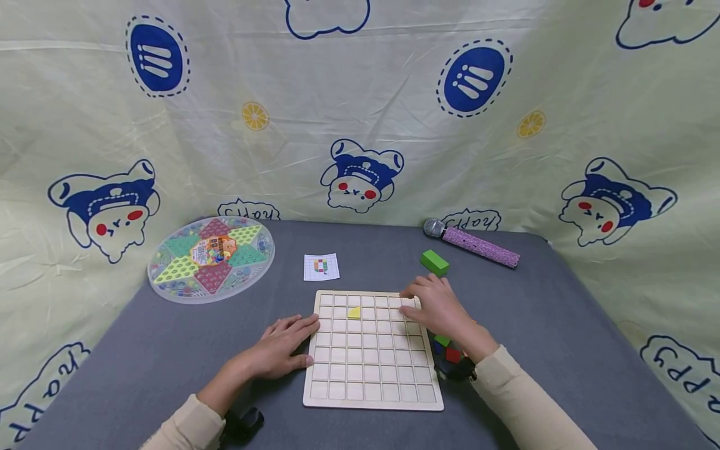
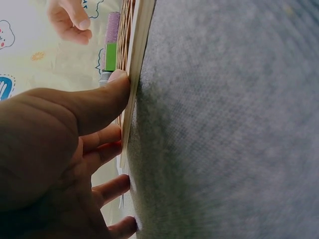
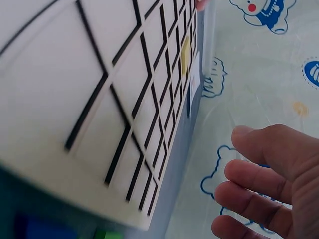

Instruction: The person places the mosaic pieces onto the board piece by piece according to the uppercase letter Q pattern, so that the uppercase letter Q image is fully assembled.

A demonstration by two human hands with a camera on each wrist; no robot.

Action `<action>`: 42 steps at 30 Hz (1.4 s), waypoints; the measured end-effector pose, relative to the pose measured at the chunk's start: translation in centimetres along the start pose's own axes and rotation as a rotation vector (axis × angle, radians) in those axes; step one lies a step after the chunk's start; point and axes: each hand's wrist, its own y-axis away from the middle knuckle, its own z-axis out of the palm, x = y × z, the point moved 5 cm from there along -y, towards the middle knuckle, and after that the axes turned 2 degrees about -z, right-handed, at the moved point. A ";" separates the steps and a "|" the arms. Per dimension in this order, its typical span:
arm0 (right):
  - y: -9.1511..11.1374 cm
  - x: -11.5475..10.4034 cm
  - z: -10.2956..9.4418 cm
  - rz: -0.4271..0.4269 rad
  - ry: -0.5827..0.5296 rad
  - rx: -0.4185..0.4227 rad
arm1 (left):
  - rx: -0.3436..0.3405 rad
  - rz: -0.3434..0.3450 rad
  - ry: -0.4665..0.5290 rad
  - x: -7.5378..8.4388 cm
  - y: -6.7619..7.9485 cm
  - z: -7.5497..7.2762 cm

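Observation:
A pale wooden grid board lies on the grey table. One small yellow tile sits in a cell of its second row from the far side. My left hand rests against the board's left edge; thumb and fingertips touch the rim in the left wrist view. Over the far right corner of the board hovers my right hand, its fingers loosely bent and nothing between them in the right wrist view. Partly hidden under the right wrist, coloured pieces, among them a red one and a green one, lie beside the board.
Beyond the right hand stands a green block, with a purple glittery microphone behind it. A small card with a coloured pattern lies past the board. At the far left is a round star-patterned game board. A printed cloth hangs behind.

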 end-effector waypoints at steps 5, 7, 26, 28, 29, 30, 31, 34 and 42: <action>1.0 1.3 -0.5 0.033 -0.004 0.009 | -0.002 -0.001 0.006 -0.1 0.0 0.0; 1.4 1.8 -0.7 0.046 -0.005 0.011 | -0.003 -0.002 0.003 -0.1 0.0 0.1; 5.7 5.5 -1.1 0.152 -0.007 -0.029 | -0.013 -0.009 -0.012 -0.2 -0.1 0.2; 6.2 5.6 -1.1 0.159 -0.003 -0.031 | -0.011 -0.006 -0.018 -0.2 -0.1 0.1; 6.4 5.7 -1.1 0.162 -0.001 -0.033 | -0.011 -0.004 -0.020 -0.2 -0.1 0.1; 6.7 5.7 -1.1 0.164 0.003 -0.038 | -0.012 -0.003 -0.021 -0.1 -0.1 0.1; 6.9 5.7 -1.2 0.167 0.004 -0.043 | -0.012 -0.001 -0.022 -0.1 -0.1 0.1; 7.6 5.7 -1.2 0.172 0.008 -0.058 | -0.014 -0.002 -0.022 -0.1 -0.1 0.0; 9.2 5.4 -0.9 0.151 0.040 -0.061 | -0.021 -0.020 -0.025 -0.2 -0.2 0.3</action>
